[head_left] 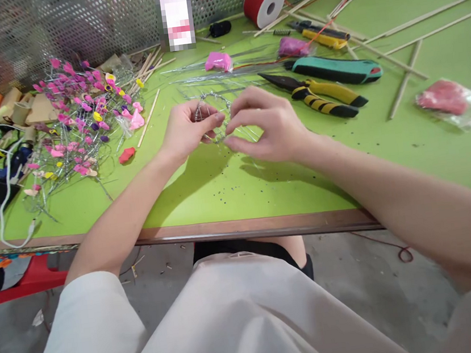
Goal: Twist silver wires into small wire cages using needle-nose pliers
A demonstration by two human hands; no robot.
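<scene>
A small ring of twisted silver wire (209, 95) is held up above the green tabletop, with thin wire strands crossing it. My left hand (187, 130) pinches its left side between thumb and fingers. At its right side is my right hand (274, 126), thumb and index fingertips drawn close together on the wire; the exact contact is too small to make out. Pliers with yellow and black handles (326, 96) lie to the right of my right hand. Just beyond them is a teal-handled tool (336, 69). Loose silver wires (242, 55) lie behind the ring.
Left of my hands is a pile of wire stems with pink, purple and yellow pieces (76, 104). A red ribbon spool (263, 2) stands at the back. Thin wooden sticks (406, 78), a yellow cutter (324, 38) and a bagged pink lump (443, 98) lie right. A white cable (2, 205) hangs near left.
</scene>
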